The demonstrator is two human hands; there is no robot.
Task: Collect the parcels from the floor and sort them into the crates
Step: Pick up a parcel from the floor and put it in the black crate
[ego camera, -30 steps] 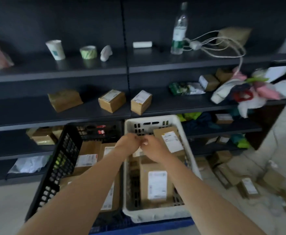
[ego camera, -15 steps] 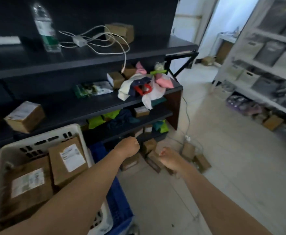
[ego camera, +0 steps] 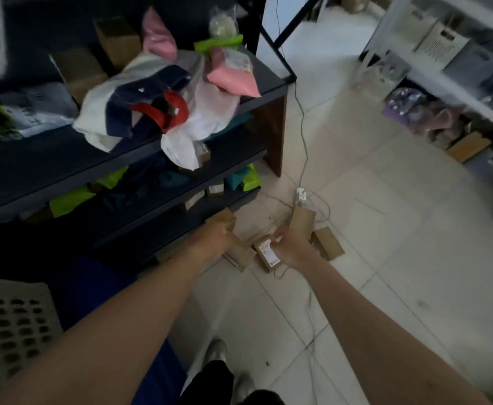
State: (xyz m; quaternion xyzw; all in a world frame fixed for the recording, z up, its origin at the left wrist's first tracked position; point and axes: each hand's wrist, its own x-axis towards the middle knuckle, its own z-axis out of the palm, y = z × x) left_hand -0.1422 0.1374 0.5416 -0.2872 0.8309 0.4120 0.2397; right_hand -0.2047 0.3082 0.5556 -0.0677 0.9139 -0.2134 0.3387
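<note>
Several brown cardboard parcels lie on the tiled floor at the foot of the dark shelf. One parcel with a white label (ego camera: 266, 254) lies between two plain ones (ego camera: 241, 254) (ego camera: 328, 243), and another (ego camera: 303, 222) stands behind them. Both my arms stretch out over this pile. My left hand (ego camera: 213, 240) is curled, back upward, over the left parcel, its fingers hidden. My right hand (ego camera: 291, 247) is curled beside the labelled parcel. Neither hand visibly holds anything. A corner of the white perforated crate (ego camera: 11, 317) shows at the lower left.
The dark shelf unit (ego camera: 122, 159) on the left holds clothes, bags and small boxes. A white cable (ego camera: 303, 147) runs down to a plug on the floor by the parcels. A white rack (ego camera: 455, 92) with bags stands at the right. My feet (ego camera: 219, 352) are below.
My view has swung right and down, from the crates to the parcels on the floor. Both hands left the white crate and now reach out over the floor pile.
</note>
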